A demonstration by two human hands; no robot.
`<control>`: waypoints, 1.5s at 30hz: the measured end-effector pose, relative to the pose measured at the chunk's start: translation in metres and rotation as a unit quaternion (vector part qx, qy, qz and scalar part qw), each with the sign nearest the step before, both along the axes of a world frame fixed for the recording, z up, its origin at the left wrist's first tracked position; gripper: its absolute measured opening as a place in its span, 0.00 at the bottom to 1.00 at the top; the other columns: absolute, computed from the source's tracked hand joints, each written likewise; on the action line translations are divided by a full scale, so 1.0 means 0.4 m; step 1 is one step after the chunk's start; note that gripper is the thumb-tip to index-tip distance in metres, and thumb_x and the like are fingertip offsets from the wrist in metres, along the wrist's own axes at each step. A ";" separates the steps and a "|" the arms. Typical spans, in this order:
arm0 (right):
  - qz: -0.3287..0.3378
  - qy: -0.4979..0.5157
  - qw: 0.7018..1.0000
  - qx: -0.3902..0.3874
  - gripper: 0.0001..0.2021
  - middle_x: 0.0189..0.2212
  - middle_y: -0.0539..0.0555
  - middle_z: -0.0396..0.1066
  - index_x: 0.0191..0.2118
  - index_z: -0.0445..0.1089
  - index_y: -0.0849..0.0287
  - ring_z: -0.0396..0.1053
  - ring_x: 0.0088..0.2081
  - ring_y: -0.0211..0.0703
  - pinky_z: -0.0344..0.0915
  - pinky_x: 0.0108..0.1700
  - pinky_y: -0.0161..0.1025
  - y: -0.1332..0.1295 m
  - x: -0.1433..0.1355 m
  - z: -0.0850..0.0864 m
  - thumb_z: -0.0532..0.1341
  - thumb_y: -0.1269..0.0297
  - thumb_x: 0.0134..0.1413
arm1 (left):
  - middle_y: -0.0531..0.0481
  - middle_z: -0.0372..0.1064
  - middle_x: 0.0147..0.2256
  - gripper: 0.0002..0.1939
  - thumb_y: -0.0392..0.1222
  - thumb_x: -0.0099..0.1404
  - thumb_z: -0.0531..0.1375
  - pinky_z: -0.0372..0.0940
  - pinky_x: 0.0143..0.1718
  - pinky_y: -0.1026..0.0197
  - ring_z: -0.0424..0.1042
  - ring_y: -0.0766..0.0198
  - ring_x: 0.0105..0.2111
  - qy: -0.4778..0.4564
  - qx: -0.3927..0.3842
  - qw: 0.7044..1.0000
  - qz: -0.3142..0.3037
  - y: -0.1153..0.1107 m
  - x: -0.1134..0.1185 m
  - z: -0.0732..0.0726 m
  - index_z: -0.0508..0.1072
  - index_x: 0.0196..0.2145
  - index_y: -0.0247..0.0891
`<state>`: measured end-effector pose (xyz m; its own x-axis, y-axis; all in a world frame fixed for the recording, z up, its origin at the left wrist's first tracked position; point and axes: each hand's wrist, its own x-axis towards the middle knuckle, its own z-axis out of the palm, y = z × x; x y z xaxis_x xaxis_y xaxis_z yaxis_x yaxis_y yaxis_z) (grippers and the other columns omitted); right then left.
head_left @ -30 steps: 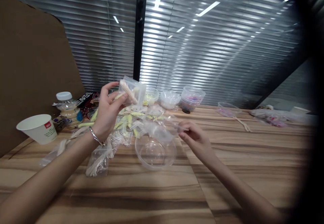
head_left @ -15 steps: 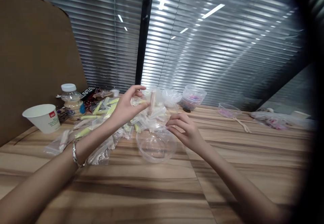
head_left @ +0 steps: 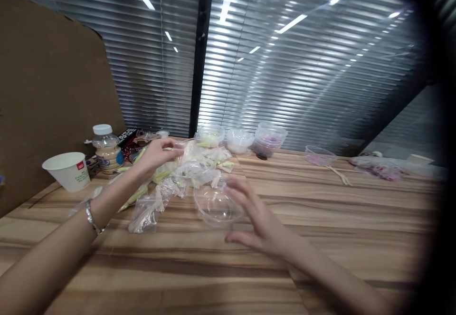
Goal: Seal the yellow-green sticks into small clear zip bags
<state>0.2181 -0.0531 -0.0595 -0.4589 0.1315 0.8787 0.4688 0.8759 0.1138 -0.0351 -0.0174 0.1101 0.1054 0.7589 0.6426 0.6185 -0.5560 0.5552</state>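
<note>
Clear plastic throughout: a shallow transparent bowl (head_left: 216, 205) sits on the wood-grain bench (head_left: 320, 220), and behind it lies a heap of small zip bags (head_left: 185, 170) holding pale and yellow-green sticks. Change over the last second: the left hand (head_left: 156, 155), which had one such bag lifted up at face height, has come down and forward and now rests on top of the heap, fingers curled onto the plastic; whether it pinches a bag or only touches the pile cannot be told through the blur. The right hand (head_left: 258, 222), which half a second back had its fingertips together just above the bowl's far rim, has dropped nearer and spread; fingers apart, nothing in it, palm low beside the bowl's right edge, touching or nearly so. Judged from this, the lifted bag is back among the others and the bowl shows empty, so nothing seems to have gone into it at this pass. A metal bangle (head_left: 90, 217) shows on the left wrist. Writing: the white paper cup (head_left: 67, 170) at far left carries a small red square mark with faint print under it, too small to read. The capped bottle (head_left: 106, 147) of beige liquid has a blue-and-white label, illegible. A dark packet (head_left: 126, 137) behind it bears white lettering, not readable. Along the blinds stand further clear tubs (head_left: 269, 139), one with purple contents. Brown cardboard (head_left: 50, 87) screens the left side.
</note>
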 end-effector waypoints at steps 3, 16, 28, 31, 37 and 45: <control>-0.015 -0.049 0.999 0.009 0.19 0.49 0.57 0.64 0.56 0.57 0.56 0.58 0.53 0.44 0.55 0.56 0.46 0.016 0.001 -0.064 0.53 0.69 0.58 | 0.45 0.69 0.43 0.23 0.55 0.42 0.65 0.64 0.34 0.67 0.69 0.66 0.38 0.000 0.020 1.000 0.020 -0.010 -0.040 0.030 0.74 0.33 0.37; -0.285 0.156 0.944 -0.054 0.12 0.38 0.58 0.67 0.37 0.66 0.60 0.55 0.46 0.50 0.50 0.47 0.48 0.435 0.233 0.024 0.47 0.65 0.59 | 0.48 0.71 0.37 0.18 0.51 0.45 0.63 0.65 0.35 0.66 0.70 0.68 0.35 0.188 -0.123 0.971 -0.084 -0.026 0.097 -0.068 0.74 0.32 0.38; -0.369 0.108 0.923 0.014 0.24 0.56 0.64 0.52 0.59 0.53 0.63 0.46 0.58 0.56 0.39 0.57 0.53 0.483 0.170 0.076 0.48 0.58 0.60 | 0.49 0.70 0.38 0.18 0.50 0.49 0.59 0.60 0.33 0.71 0.68 0.71 0.35 0.276 -0.147 0.943 -0.119 0.028 0.089 -0.123 0.72 0.37 0.38; -0.300 0.025 0.954 -0.022 0.25 0.53 0.64 0.57 0.57 0.54 0.62 0.55 0.53 0.52 0.50 0.53 0.46 0.463 0.093 0.091 0.49 0.53 0.60 | 0.50 0.70 0.38 0.16 0.48 0.50 0.59 0.60 0.35 0.71 0.68 0.71 0.36 0.293 -0.131 0.940 -0.120 0.028 0.093 -0.124 0.72 0.36 0.38; -0.318 -0.077 0.940 -0.101 0.16 0.43 0.64 0.64 0.46 0.63 0.65 0.65 0.40 0.47 0.58 0.38 0.37 0.457 -0.001 0.088 0.48 0.59 0.61 | 0.53 0.69 0.37 0.15 0.48 0.49 0.59 0.58 0.36 0.70 0.67 0.71 0.37 0.317 -0.099 0.938 -0.098 0.019 0.095 -0.122 0.71 0.35 0.39; -0.330 0.006 0.940 -0.087 0.15 0.41 0.64 0.66 0.45 0.62 0.66 0.64 0.41 0.48 0.56 0.39 0.38 0.426 0.005 0.123 0.43 0.66 0.63 | 0.52 0.69 0.37 0.17 0.50 0.51 0.58 0.56 0.36 0.70 0.66 0.70 0.37 0.342 -0.102 0.930 -0.088 0.021 0.095 -0.123 0.70 0.36 0.38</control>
